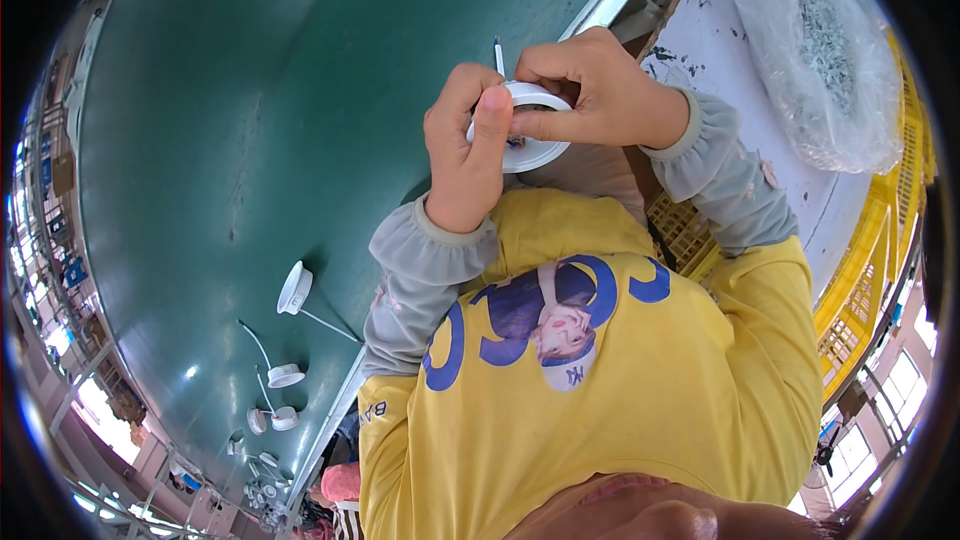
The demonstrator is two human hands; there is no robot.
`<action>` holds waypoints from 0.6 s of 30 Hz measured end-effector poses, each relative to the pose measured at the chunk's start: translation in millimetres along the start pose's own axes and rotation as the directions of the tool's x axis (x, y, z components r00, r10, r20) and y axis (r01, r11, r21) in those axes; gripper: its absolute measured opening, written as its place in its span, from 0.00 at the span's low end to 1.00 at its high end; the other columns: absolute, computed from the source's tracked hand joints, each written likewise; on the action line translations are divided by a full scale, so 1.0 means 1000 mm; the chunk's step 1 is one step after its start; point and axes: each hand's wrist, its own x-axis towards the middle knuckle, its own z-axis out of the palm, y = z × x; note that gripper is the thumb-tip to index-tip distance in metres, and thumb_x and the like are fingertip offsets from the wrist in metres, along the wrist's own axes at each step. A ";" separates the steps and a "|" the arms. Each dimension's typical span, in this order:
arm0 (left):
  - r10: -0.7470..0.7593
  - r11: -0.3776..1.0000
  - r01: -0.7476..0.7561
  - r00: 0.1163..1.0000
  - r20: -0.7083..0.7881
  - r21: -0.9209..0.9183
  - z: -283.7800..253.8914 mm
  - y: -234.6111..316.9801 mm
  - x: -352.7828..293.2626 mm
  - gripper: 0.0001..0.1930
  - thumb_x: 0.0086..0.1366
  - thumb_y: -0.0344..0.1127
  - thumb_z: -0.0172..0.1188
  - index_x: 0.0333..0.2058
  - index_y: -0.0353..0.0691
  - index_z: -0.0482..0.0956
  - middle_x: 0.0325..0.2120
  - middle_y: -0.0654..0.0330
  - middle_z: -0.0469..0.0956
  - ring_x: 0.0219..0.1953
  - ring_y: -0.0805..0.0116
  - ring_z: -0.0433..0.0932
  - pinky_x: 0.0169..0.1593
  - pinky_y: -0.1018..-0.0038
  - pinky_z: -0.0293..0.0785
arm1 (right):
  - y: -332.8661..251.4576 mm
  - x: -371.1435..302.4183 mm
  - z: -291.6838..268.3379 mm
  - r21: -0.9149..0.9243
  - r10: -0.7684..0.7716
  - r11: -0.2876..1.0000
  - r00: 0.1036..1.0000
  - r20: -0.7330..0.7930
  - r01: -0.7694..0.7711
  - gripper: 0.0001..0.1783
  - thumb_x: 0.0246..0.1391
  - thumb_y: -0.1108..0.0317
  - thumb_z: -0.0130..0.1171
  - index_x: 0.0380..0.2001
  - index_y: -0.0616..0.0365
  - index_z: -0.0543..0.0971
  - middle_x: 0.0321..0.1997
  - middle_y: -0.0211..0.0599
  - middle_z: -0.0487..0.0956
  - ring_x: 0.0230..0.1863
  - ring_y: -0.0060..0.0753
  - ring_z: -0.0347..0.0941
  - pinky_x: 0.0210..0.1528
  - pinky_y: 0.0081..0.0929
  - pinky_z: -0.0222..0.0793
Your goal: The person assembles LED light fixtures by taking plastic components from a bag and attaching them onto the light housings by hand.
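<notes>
Both hands meet around a white round housing [548, 154] with a raised rim, held above the green surface's right edge. My left hand [467, 145] is closed on its left side, thumb on top and fingers bent around it. From the right, my right hand [605, 95] grips the far rim with bent fingers, its thumb reaching across the opening. Some small coloured parts, perhaps wires, show inside the housing; the thumbs hide most of the inside. A short white cable [498, 58] with a dark tip sticks out beyond my left fingers.
On the green surface [250, 120], a white round piece with a cable [295, 288] lies at lower left, with several similar pieces farther along. A clear bag of small metal parts [828, 60] rests on a white board [700, 40] at right, beside a yellow crate [868, 260].
</notes>
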 end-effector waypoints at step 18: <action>-0.086 0.996 0.086 0.996 -0.006 -0.039 -0.003 0.007 0.004 0.17 0.66 0.43 0.46 0.23 0.36 0.68 0.19 0.67 0.63 0.23 0.79 0.58 0.27 0.80 0.56 | -0.005 0.004 -0.003 0.033 0.113 0.993 0.992 0.065 -0.115 0.24 0.43 0.50 0.63 0.15 0.62 0.71 0.10 0.34 0.62 0.13 0.25 0.55 0.16 0.22 0.51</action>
